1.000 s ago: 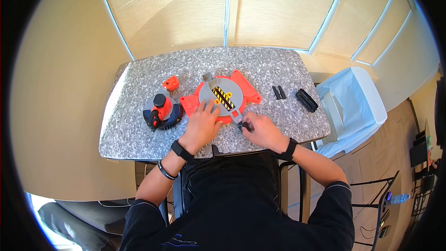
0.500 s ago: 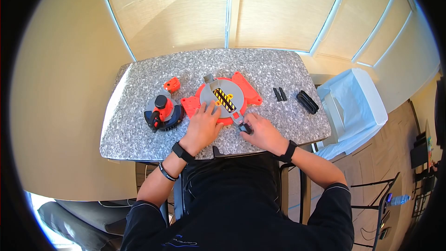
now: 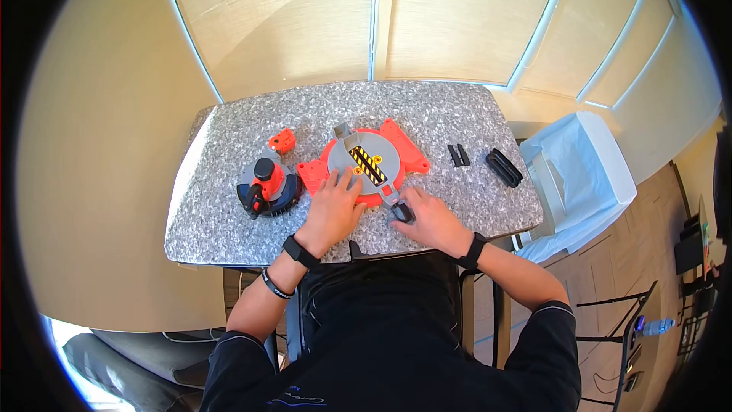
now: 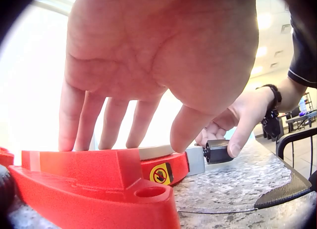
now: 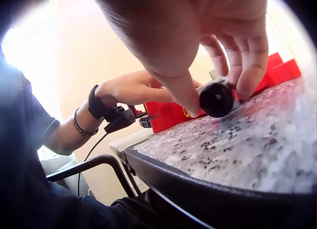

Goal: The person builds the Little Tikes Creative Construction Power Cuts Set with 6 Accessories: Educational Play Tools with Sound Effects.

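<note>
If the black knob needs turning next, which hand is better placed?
Probably the right hand: its thumb and fingers flank the black knob, whereas the left hand rests its fingertips on the red-and-gray base, seemingly steadying it.

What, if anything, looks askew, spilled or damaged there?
Nothing stands out: no spill or breakage shows. The red-and-gray base sits level under the left hand, the right hand holds the black knob at the base's near edge, and the saw-like unit sits to the left.

Red base (image 4: 99,189) cropped below (left wrist view), wristband lettering (image 3: 274,284) illegibly small
</note>
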Tool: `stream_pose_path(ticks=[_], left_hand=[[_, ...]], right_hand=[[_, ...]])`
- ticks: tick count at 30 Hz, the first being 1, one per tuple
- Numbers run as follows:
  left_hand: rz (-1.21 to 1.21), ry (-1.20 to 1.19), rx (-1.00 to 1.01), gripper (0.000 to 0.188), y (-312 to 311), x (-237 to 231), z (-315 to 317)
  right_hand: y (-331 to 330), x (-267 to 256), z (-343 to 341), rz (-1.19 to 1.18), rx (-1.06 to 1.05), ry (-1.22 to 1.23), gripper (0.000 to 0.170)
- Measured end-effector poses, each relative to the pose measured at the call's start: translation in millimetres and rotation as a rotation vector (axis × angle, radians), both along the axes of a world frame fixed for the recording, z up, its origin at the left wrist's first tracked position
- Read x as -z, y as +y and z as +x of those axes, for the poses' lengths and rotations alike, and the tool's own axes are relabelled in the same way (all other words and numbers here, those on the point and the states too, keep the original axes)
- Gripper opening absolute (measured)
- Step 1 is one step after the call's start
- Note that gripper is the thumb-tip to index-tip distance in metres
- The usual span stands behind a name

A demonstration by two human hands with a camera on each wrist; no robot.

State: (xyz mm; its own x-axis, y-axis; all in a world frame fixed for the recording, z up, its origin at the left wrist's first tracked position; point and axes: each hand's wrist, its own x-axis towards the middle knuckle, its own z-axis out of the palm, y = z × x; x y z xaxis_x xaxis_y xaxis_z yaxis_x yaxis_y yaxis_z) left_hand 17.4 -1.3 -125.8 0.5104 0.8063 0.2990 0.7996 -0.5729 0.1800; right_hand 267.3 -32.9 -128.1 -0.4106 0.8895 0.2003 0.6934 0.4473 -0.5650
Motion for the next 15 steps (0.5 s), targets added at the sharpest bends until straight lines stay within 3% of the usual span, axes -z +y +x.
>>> stream_pose_path(ticks=[13, 15], left_hand=[[0.006, -0.003, 0.001, 0.051, -0.6, 1.9, -0.1], [0.005, 0.002, -0.002, 0.051, -0.6, 2.0, 0.2]], right_hand=[[-1.0, 6.9, -1.0, 0.002, 0.06, -0.034, 0.038], [-1.4, 6.8, -0.9, 0.104, 0.026, -0.023, 0.039]])
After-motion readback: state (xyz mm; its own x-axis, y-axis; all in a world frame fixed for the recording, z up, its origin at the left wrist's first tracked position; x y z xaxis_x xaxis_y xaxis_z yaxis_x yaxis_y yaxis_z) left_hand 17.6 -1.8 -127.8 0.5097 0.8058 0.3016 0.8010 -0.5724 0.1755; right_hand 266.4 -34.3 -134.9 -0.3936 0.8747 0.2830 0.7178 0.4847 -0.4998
